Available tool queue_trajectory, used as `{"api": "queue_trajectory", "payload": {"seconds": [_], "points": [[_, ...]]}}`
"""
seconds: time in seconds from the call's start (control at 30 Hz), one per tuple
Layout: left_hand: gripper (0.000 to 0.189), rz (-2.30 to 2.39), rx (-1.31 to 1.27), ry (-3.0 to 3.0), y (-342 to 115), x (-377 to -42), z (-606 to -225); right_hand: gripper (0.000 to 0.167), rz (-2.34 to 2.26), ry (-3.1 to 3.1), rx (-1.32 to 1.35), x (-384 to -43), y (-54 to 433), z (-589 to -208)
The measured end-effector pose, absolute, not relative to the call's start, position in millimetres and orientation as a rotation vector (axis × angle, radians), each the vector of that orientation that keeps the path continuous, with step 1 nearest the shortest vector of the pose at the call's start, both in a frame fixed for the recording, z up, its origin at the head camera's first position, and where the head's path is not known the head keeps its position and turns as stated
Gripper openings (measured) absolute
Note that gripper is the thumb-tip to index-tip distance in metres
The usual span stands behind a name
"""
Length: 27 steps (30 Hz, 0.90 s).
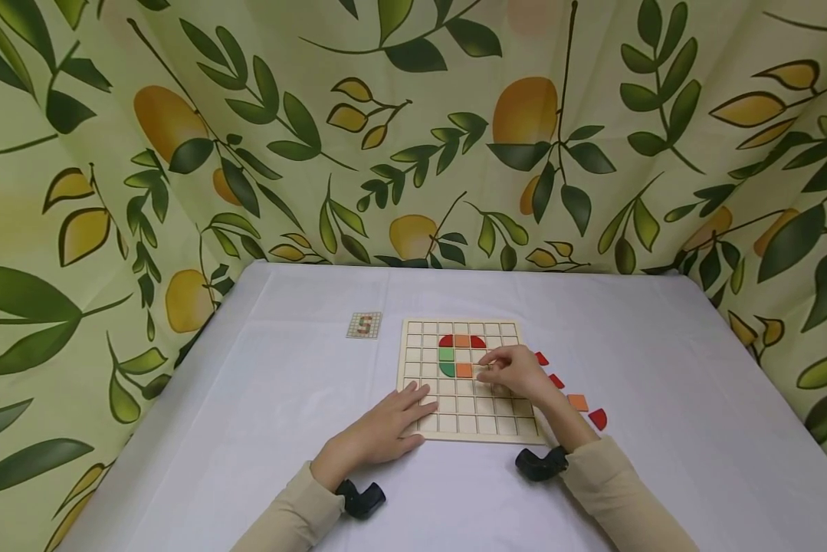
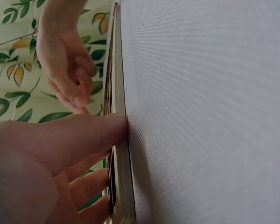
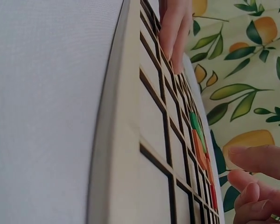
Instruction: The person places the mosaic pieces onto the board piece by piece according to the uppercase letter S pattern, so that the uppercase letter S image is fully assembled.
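Observation:
A light wooden grid board (image 1: 482, 425) lies on the table. Coloured tiles sit in its upper middle cells: red rounded pieces (image 1: 478, 342) on the top row, orange squares (image 1: 464, 370), a green square (image 1: 446, 354) and a green rounded piece (image 1: 447, 370). My left hand (image 1: 385, 425) rests with spread fingers over the board's near left corner, its thumb (image 2: 107, 128) against the near edge. Over the board, just right of the lower orange square, hovers my right hand (image 1: 513, 372). Its fingers are loosely bent, with a gap between the tips (image 3: 238, 154) and no tile visible there.
Right of the board lie loose tiles: an orange square (image 1: 577, 402) and red rounded pieces (image 1: 598, 418), partly beside my right forearm. A small pattern card (image 1: 364, 325) lies beyond the board's left side. A leaf-printed curtain (image 1: 413, 153) hangs behind the white table (image 1: 303, 345).

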<state>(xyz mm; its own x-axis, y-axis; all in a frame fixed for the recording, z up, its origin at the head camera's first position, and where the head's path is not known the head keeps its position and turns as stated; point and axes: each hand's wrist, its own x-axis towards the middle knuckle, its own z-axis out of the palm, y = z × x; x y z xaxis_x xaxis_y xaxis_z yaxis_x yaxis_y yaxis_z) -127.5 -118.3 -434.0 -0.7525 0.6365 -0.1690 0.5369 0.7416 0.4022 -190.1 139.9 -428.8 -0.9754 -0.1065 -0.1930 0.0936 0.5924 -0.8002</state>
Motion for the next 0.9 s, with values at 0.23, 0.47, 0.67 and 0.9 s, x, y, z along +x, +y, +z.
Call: {"api": "queue_trajectory", "payload": {"seconds": [0.23, 0.47, 0.67, 0.9], "points": [[0.052, 0.481, 0.925, 2.654, -119, -127, -434, 0.025, -1.339, 2.605, -0.045, -186, 149, -425], [0.052, 0.479, 0.939, 2.654, -119, -128, -436, 0.026, -1.349, 2.609, -0.04, -179, 160, -421], [0.051, 0.476, 0.966, 2.658, -120, -127, -434, 0.029, -1.342, 2.618, -0.046, -174, 171, -418], [0.051, 0.49, 0.974, 2.655, -119, -126, -434, 0.031, -1.337, 2.624, -0.05, -170, 187, -417]]}}
